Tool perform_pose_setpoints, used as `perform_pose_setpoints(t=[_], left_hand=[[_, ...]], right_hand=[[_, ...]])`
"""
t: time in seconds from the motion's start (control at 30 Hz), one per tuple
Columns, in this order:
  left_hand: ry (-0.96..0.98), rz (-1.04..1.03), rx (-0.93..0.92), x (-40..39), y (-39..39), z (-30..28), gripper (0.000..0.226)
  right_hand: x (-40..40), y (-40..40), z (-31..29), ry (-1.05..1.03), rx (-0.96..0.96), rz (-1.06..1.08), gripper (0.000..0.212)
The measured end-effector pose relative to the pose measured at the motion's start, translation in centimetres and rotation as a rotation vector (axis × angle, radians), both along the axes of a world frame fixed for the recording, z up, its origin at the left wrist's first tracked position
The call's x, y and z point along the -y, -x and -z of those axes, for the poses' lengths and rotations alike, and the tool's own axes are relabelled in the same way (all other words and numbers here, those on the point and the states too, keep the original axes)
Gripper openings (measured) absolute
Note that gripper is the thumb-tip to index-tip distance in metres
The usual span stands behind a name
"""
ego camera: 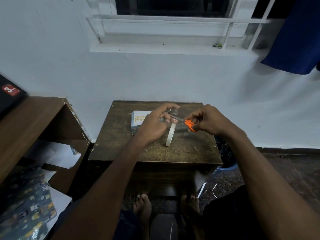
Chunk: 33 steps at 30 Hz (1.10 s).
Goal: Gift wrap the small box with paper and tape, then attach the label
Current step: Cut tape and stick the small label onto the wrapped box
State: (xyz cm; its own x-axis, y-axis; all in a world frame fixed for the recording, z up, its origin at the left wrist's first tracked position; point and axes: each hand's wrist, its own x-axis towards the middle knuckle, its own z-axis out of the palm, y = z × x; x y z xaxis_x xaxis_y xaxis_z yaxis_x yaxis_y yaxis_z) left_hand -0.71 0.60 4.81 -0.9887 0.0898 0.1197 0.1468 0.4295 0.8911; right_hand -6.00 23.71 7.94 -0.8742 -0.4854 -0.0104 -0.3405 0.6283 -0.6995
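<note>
A small box [136, 127] wrapped in dark patterned paper lies on the wooden table [121, 149], partly hidden by my left hand. A white "Happy Birthday" label [140, 115] lies on top of it. My left hand [154, 125] pinches a strip of clear tape pulled up from the tape roll [170, 135], which hangs on edge just above the table. My right hand [207, 119] grips orange-handled scissors [189, 125], whose blades reach the tape by my left fingers.
A wooden shelf unit [57, 116] stands to the left, with white paper and a sheet of patterned wrapping paper [29, 210] near it. A dark bin [226, 156] sits right of the table. My bare feet show below the table. Paper scraps lie on the floor.
</note>
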Motion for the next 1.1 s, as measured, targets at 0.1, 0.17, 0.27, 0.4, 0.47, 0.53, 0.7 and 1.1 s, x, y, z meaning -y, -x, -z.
perform_pose_setpoints(t=[0.1, 0.17, 0.27, 0.4, 0.47, 0.53, 0.7, 1.1], left_hand=[[-0.029, -0.013, -0.008, 0.0, 0.1, 0.2, 0.061], [-0.040, -0.031, -0.008, 0.0, 0.2, 0.4, 0.057], [-0.036, -0.070, -0.002, -0.1, 0.2, 0.5, 0.062], [-0.053, -0.097, 0.003, -0.1, 0.3, 0.8, 0.083], [-0.061, -0.101, 0.002, -0.1, 0.3, 0.8, 0.086], [-0.067, -0.104, 0.013, -0.2, 0.3, 0.8, 0.090], [-0.091, -0.094, 0.035, -0.2, 0.5, 1.0, 0.089], [-0.114, -0.093, -0.011, 0.0, 0.5, 1.0, 0.088]], right_hand=[[0.1, 0.2, 0.1, -0.053, -0.115, 0.016, 0.037], [0.2, 0.1, 0.1, -0.076, -0.133, 0.000, 0.036], [0.2, 0.0, 0.1, -0.072, -0.115, -0.013, 0.034], [0.2, 0.0, 0.0, -0.043, -0.084, -0.026, 0.031], [0.2, -0.2, -0.1, -0.030, -0.068, -0.044, 0.030], [0.2, -0.3, -0.1, -0.016, -0.052, -0.056, 0.028], [0.6, -0.5, -0.3, -0.014, -0.018, -0.061, 0.038], [1.7, 1.1, 3.3, -0.337, -0.170, 0.294, 0.017]])
